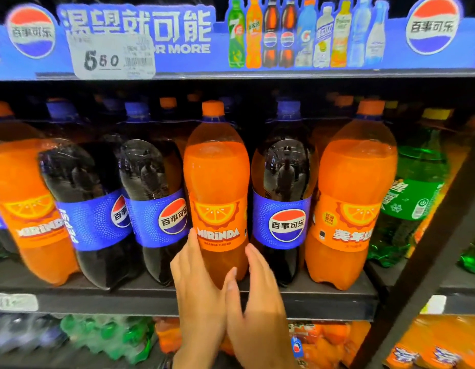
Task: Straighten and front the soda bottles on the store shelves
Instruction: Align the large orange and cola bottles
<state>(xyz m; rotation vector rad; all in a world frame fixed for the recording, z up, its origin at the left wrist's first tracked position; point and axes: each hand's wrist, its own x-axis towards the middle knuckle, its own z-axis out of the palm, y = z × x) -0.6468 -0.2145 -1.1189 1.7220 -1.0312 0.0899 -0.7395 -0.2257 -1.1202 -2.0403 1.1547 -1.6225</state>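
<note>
Left hand (197,291) and right hand (259,304), each grip released, press straight fingers (190,245) against the glossy plastic orange Mirinda bottle (216,177), label forward.

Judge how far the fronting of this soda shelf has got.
Done: the right Pepsi bottle shows its logo squarely. In hand: the left hand and right hand touch the middle Mirinda bottle, label facing forward. Left: the left Pepsi bottle, logo turned aside, needs rotating.

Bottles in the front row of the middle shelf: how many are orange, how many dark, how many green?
Orange bottles: 3
Dark cola bottles: 3
Green bottles: 1
Total: 7, leaving out slivers cut off at the picture's edges.
</note>
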